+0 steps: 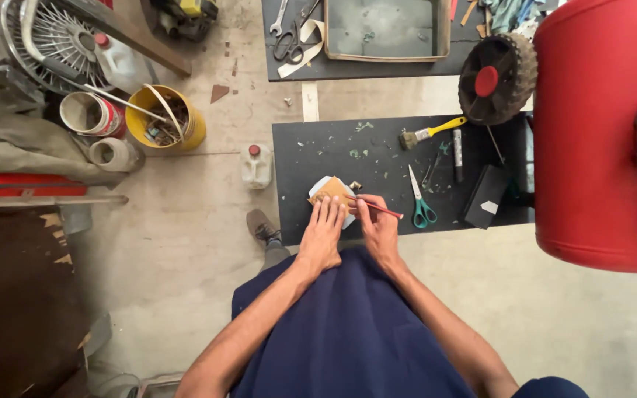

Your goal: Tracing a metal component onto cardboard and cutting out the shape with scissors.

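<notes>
brown sheet (329, 191) pinned by left hand (323, 234), right hand (379, 227) marking.

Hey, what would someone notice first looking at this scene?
The big red tank filling the right edge, with a black wheel beside it. Next, at the near edge of the dark mat, the left hand presses a brown piece flat while the right hand holds a red pencil to it. Green scissors lie just right.

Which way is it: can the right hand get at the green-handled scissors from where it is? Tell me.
Probably yes. The green-handled scissors lie flat on the dark mat just beyond the right hand, with nothing between them. But that hand holds a red pencil, so it would likely have to set it down first.
</notes>
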